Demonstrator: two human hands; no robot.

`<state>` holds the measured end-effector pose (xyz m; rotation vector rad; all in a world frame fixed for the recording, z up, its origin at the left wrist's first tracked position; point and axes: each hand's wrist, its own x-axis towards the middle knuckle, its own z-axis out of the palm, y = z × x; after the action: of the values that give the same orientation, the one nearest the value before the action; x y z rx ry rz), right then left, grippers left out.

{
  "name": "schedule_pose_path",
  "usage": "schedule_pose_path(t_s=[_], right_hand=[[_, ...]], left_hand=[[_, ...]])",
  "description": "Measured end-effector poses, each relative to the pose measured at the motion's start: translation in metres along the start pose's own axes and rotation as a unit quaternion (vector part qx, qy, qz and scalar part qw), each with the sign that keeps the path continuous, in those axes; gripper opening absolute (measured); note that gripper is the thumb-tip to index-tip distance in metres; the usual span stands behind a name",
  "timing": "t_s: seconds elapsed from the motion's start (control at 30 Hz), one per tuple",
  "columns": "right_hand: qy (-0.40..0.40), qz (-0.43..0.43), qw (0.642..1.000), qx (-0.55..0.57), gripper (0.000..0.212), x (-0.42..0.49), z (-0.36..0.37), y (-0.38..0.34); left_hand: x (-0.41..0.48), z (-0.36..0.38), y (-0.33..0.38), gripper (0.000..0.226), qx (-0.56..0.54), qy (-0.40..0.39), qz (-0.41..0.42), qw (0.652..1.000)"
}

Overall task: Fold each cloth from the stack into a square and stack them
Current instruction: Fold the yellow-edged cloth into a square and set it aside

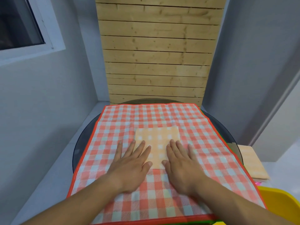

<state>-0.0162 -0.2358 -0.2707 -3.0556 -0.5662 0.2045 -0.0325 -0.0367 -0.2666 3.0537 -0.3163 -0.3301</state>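
Left hand (129, 161) and right hand (181, 161) flat on the folded cloth (158, 138).
Both hands lie open and apart, fingers straight, pressing the left and right sides of the orange checked cloth. It sits folded square in the middle of a red checked mat (146, 114) on the round glass worktop (81, 143). A stack of orange cloths (253, 166) lies just right of the worktop, with a yellow object (282, 203) nearer.
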Motion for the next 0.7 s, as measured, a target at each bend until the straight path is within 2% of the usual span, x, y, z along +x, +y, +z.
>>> schedule_pose_path(t_s=[0.17,0.33,0.57,0.63,0.7], right_hand=[[-0.038,0.011,0.999,0.009,0.063,-0.005,-0.012,0.041],[-0.037,-0.023,0.998,0.033,0.082,-0.006,-0.012,0.046],[-0.042,-0.027,0.998,0.036,0.077,-0.008,-0.011,0.050],[-0.052,-0.024,0.997,0.045,0.081,-0.009,-0.014,0.049],[-0.050,-0.008,0.994,0.097,0.077,-0.009,-0.021,0.047]], left_hand=[[0.000,-0.008,-0.010,0.056,-0.031,-0.034,0.018,0.999],[-0.004,-0.017,-0.028,0.053,-0.061,-0.063,0.056,0.995],[-0.011,-0.020,-0.045,0.053,-0.102,-0.062,0.099,0.988],[-0.012,-0.021,-0.045,0.054,-0.147,-0.060,0.079,0.984],[-0.013,-0.028,-0.039,0.056,-0.250,-0.027,0.045,0.967]])
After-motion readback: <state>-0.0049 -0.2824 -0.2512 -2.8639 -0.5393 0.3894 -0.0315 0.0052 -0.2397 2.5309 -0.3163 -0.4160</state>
